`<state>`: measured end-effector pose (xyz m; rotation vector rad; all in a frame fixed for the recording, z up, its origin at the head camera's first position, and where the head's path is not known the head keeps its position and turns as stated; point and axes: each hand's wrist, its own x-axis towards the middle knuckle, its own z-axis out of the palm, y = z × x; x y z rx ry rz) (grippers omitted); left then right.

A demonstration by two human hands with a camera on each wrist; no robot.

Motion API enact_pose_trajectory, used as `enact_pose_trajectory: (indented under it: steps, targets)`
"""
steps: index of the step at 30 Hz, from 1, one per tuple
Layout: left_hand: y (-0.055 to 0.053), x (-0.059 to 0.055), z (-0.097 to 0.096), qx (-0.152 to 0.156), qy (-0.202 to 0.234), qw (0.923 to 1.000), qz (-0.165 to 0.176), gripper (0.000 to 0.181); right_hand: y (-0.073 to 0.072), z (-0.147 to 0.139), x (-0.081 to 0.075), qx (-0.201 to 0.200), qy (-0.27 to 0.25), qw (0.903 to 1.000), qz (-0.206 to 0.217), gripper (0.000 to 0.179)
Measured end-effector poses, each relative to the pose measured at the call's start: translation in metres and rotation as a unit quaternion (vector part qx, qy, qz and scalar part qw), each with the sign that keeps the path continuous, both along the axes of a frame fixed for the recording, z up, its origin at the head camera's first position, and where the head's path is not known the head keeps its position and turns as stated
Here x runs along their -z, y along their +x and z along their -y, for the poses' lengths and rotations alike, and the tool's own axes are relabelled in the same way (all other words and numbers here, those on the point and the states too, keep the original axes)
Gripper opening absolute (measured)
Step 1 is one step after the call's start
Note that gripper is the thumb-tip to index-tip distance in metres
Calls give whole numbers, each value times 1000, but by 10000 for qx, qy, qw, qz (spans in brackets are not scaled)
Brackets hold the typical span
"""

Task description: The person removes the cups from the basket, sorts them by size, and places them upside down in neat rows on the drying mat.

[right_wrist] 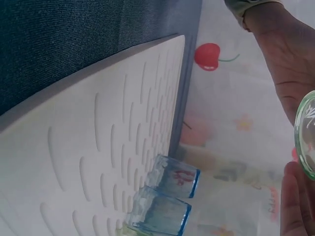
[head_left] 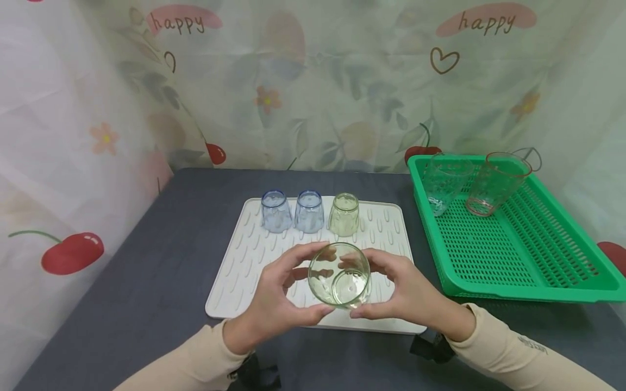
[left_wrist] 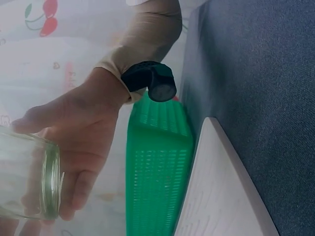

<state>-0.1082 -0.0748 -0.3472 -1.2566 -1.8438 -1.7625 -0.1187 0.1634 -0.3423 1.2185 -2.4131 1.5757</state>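
Note:
A pale green clear glass (head_left: pixel 339 274) is held between both hands above the white ridged mat (head_left: pixel 235 274). My left hand (head_left: pixel 279 293) grips its left side, fingers at the far side and thumb near the lower edge. From the opposite side my right hand (head_left: pixel 403 288) grips it the same way, thumb also low. The left wrist view shows the right hand (left_wrist: pixel 81 128) beside the glass (left_wrist: pixel 29 177). In the right wrist view, part of the left hand (right_wrist: pixel 290 64) appears by the green edge of the glass (right_wrist: pixel 306 137).
Along the mat's far edge stand two blue glasses (head_left: pixel 276 213) (head_left: pixel 309 213) and another green glass (head_left: pixel 344 216). To the right, a green plastic basket (head_left: pixel 435 255) contains a clear glass (head_left: pixel 447 182) and a pink-rimmed mug (head_left: pixel 496 184). A patterned curtain (head_left: pixel 313 136) hangs behind the dark table (head_left: pixel 161 260).

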Motion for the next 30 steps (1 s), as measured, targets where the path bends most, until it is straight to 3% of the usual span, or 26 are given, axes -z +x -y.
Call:
enact_pose_trajectory:
  steps: [10,18,26,30]
  targets:
    - [-1,-2,0,502,478,9972,291,71,4,-2,-4,-49,-87,9999,72,63]
    - [-2,-4,7,745,445,9935,731,71,5,-9,-16,134,-368,9992,-117,67]
    - [-1,4,9,624,85,9886,1366,68,4,-17,-27,199,-694,9970,-272,71]
    - [0,8,8,514,-156,9808,1875,71,3,-18,-29,306,-627,9966,-448,71]
